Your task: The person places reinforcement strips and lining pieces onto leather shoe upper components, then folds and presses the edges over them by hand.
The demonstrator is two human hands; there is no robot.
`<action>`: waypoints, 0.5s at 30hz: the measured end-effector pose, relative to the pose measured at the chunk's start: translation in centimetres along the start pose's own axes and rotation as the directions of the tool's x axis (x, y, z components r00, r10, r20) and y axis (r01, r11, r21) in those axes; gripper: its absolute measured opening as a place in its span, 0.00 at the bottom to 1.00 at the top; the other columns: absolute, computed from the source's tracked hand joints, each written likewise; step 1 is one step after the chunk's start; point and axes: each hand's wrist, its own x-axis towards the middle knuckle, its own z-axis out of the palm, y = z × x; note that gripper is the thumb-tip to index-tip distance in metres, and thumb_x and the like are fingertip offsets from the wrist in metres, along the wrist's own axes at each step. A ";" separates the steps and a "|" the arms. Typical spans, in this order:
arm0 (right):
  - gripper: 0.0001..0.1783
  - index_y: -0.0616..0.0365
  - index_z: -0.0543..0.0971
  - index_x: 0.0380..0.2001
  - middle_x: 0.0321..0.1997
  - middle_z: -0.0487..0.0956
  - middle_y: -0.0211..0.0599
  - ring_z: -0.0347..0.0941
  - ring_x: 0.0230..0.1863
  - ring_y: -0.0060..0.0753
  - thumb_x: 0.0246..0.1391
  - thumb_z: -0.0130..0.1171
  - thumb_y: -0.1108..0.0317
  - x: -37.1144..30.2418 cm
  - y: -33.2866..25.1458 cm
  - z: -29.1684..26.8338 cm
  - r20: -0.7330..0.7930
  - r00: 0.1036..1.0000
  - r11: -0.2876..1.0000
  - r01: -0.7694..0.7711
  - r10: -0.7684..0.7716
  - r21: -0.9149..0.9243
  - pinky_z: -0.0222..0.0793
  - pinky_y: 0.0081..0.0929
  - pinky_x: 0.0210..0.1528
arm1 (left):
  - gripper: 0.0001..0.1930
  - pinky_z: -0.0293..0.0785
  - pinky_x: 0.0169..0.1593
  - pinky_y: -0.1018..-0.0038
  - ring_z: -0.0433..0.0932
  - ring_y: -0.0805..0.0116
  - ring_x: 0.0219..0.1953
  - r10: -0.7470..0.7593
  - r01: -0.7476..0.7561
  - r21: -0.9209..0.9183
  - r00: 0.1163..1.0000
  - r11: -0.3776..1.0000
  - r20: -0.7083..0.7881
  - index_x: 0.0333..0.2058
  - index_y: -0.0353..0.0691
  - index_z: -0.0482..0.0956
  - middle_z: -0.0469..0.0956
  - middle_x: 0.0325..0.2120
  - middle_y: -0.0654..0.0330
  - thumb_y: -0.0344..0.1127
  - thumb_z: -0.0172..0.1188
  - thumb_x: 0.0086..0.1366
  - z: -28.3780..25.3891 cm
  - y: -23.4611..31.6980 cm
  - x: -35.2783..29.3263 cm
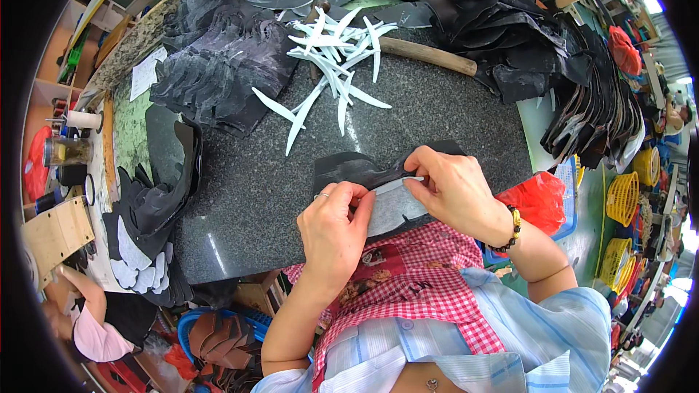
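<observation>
A black leather piece (348, 167) with a grey backing (397, 205) lies at the front edge of a dark granite slab (251, 207), partly hanging over it. My left hand (328, 236) pinches its left part between thumb and fingers. Further right, my right hand (460, 193) is closed on the folded upper edge, thumb below and fingers above. Between the two hands a narrow pale strip (395, 184) runs along that edge. More pale curved strips (335, 51) lie heaped further back, beside a wooden hammer handle (429, 56). My fingertips hide parts of the edge.
Stacked black leather pieces stand at the back left (218, 58), back right (502, 22) and left (156, 196). A red plastic bag (535, 200) sits by my right forearm. Yellow baskets (622, 196) line the right side. Another person (102, 327) is at lower left.
</observation>
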 end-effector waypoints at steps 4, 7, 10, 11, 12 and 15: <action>0.16 0.58 0.72 0.34 0.16 0.70 0.34 0.71 0.19 0.38 0.41 0.66 0.70 0.8 0.4 -0.1 -0.069 0.998 0.998 0.003 -0.007 -0.058 0.64 0.32 0.22 | 0.06 0.71 0.27 0.72 0.76 0.67 0.22 0.033 -0.031 0.139 0.999 0.990 -0.016 0.29 0.36 0.79 0.77 0.27 0.57 0.26 0.66 0.52 0.5 0.6 -0.2; 0.18 0.59 0.71 0.35 0.15 0.63 0.29 0.63 0.17 0.27 0.40 0.66 0.73 1.4 0.5 -0.8 0.038 0.992 0.991 -0.122 0.121 0.050 0.58 0.27 0.22 | 0.11 0.73 0.37 0.68 0.76 0.59 0.34 0.330 -0.318 0.434 0.943 0.843 0.051 0.37 0.34 0.78 0.76 0.34 0.56 0.28 0.63 0.54 0.8 0.6 -1.8; 0.17 0.60 0.71 0.36 0.16 0.62 0.25 0.60 0.19 0.17 0.41 0.64 0.77 1.9 1.8 -1.4 0.187 0.963 0.923 -0.245 0.195 0.297 0.56 0.23 0.22 | 0.14 0.73 0.38 0.69 0.75 0.60 0.35 0.407 -0.378 0.519 0.911 0.767 0.062 0.39 0.32 0.78 0.76 0.34 0.56 0.32 0.63 0.55 1.3 0.7 -2.3; 0.16 0.62 0.71 0.37 0.18 0.62 0.23 0.59 0.21 0.12 0.43 0.62 0.80 2.0 2.1 -1.7 0.247 0.949 0.894 -0.278 0.198 0.352 0.55 0.20 0.22 | 0.21 0.72 0.41 0.67 0.73 0.58 0.39 0.407 -0.401 0.520 0.907 0.754 0.110 0.43 0.29 0.76 0.75 0.38 0.53 0.41 0.63 0.56 1.3 0.6 -2.8; 0.15 0.60 0.73 0.37 0.16 0.68 0.32 0.68 0.20 0.29 0.41 0.60 0.77 2.1 1.9 -2.6 0.219 0.957 0.933 -0.247 0.192 0.263 0.62 0.28 0.24 | 0.21 0.72 0.41 0.67 0.73 0.58 0.39 0.404 -0.397 0.524 0.908 0.754 0.108 0.43 0.29 0.76 0.75 0.38 0.53 0.41 0.63 0.56 1.3 0.8 -3.1; 0.15 0.63 0.73 0.37 0.19 0.71 0.35 0.70 0.22 0.37 0.42 0.61 0.75 3.2 -0.2 -3.4 0.011 0.998 0.994 -0.069 0.068 0.088 0.66 0.33 0.27 | 0.36 0.69 0.50 0.62 0.69 0.51 0.49 0.317 -0.377 0.557 0.926 0.740 0.205 0.51 0.22 0.70 0.69 0.49 0.45 0.53 0.62 0.56 2.0 0.9 -4.1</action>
